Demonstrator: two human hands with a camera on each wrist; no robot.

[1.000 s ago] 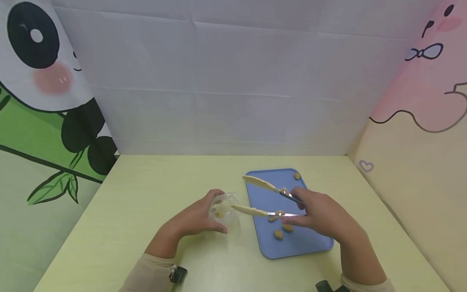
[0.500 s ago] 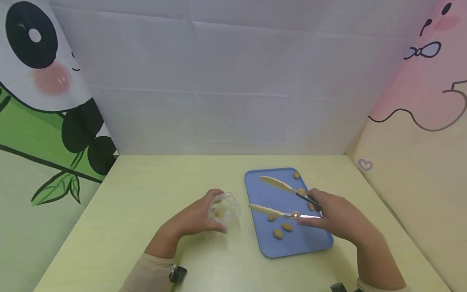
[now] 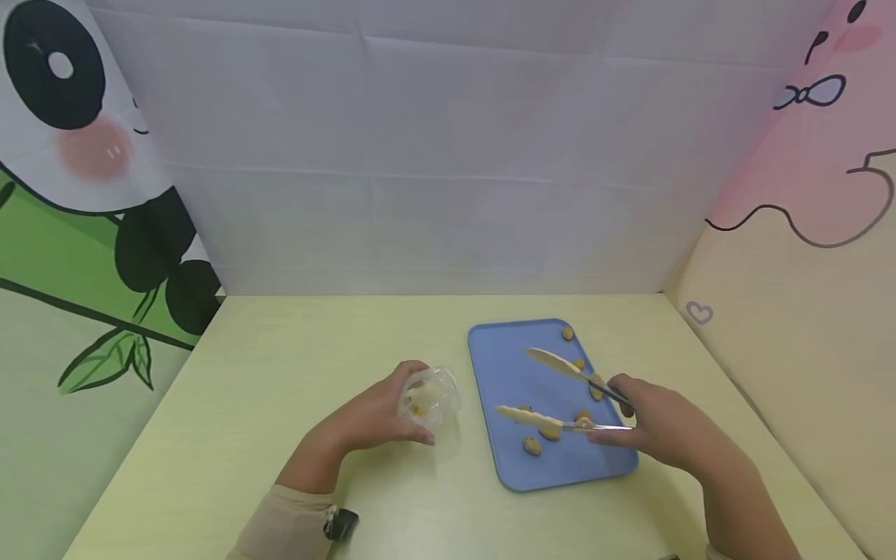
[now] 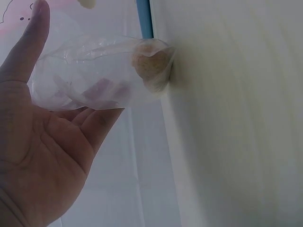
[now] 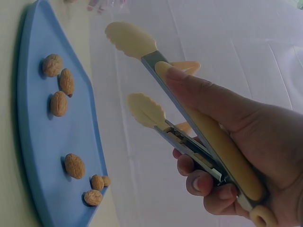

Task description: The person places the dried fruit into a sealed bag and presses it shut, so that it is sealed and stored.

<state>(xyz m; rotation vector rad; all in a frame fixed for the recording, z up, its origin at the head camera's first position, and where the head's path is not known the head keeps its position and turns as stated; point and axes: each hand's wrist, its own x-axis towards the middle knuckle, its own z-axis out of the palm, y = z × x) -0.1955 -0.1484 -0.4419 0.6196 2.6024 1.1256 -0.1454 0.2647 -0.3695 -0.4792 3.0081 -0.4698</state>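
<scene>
My left hand [image 3: 374, 408] holds a clear plastic bag [image 3: 444, 389] upright on the table, thumb on one side and fingers on the other. At the bottom of the bag lies a brown walnut [image 4: 150, 62], seen in the left wrist view. The right hand [image 3: 665, 420] grips a pair of tongs [image 3: 532, 417] with steel arms and cream scalloped tips. Their tips are spread apart with nothing between them, over a blue tray [image 3: 518, 470]. On that tray lie several wrinkled walnuts [image 5: 75, 165], some partly hidden by the tongs in the head view.
The pale yellow table [image 3: 315, 334] runs back to a white cloth wall [image 3: 448, 155]. Printed cartoon panels stand at both sides, a panda [image 3: 56, 70] on the left and a pink figure [image 3: 805, 171] on the right. The tray sits right of the bag.
My right hand has moved right and slightly toward me with the tongs, from beside the bag's mouth to over the tray. The left hand and bag have stayed in place.
</scene>
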